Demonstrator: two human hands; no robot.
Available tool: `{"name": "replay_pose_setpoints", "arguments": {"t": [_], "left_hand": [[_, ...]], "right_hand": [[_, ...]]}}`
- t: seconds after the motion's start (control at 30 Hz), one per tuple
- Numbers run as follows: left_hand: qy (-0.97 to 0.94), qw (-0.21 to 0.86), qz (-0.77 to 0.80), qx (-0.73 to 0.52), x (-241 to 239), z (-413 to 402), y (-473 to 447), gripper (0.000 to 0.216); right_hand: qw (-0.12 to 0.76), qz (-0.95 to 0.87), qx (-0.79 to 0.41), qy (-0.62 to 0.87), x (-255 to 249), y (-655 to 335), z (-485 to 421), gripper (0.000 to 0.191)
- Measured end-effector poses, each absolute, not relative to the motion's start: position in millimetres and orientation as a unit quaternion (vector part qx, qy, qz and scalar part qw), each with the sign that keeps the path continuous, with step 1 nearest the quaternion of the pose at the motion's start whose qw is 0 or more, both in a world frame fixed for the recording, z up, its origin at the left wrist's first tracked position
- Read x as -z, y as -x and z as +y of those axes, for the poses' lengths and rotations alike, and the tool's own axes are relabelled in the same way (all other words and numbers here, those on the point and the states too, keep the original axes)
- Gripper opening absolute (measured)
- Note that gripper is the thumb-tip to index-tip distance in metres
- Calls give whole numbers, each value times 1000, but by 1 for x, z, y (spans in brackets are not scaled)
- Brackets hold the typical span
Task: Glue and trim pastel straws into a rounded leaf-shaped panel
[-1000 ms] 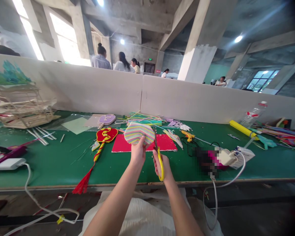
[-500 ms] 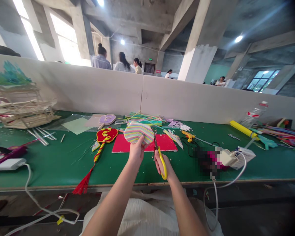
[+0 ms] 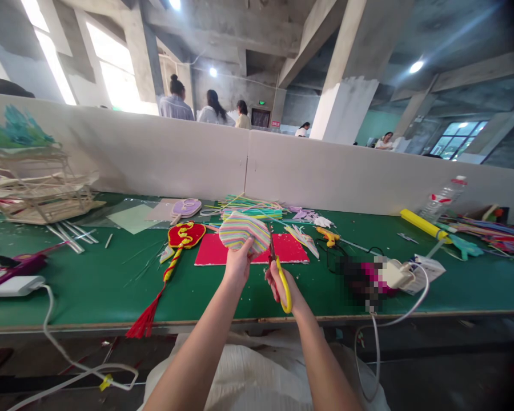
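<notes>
My left hand [image 3: 240, 262] grips a rounded, flat piece striped in pastel colours [image 3: 243, 229] by its lower edge, thumb on top. In my right hand [image 3: 278, 283] are scissors [image 3: 285, 288] with yellow handles, their blades pointing up beside the piece's right edge. Whether the blades touch that edge I cannot tell. Beneath both lies a red board [image 3: 209, 250] on the green table [image 3: 188, 299]. Left of it rests a red and yellow fan-shaped ornament [image 3: 186, 234] with a twisted handle and red tassel [image 3: 143, 319].
Behind the piece lies a bundle of pastel strips [image 3: 255, 206]. An orange glue gun [image 3: 328, 236], a power strip with cables [image 3: 398, 275] and a water bottle [image 3: 445, 198] stand right. A stick-built model [image 3: 38, 188] is far left. A white partition [image 3: 175, 151] edges the table; people stand beyond it.
The striped piece has shifted slightly to the right with my left hand. The scissors and my right hand have hardly moved.
</notes>
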State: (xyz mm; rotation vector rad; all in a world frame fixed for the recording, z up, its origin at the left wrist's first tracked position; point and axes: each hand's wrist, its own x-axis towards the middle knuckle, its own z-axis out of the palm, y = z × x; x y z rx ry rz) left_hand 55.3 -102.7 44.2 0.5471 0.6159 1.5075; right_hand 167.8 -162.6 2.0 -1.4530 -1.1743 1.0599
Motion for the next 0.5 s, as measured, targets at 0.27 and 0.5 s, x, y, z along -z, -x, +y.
{"name": "replay_pose_setpoints", "arguments": {"t": [0.27,0.5], "left_hand": [[-251,652,279,-659,-45,-105,-55,35],[-260,652,280,-655,-43,-104,-55,40]], "right_hand": [[483,-457,-452,595,-3,-169,-166,61],[484,-440,-446,610,-5,-167,-168,58]]}}
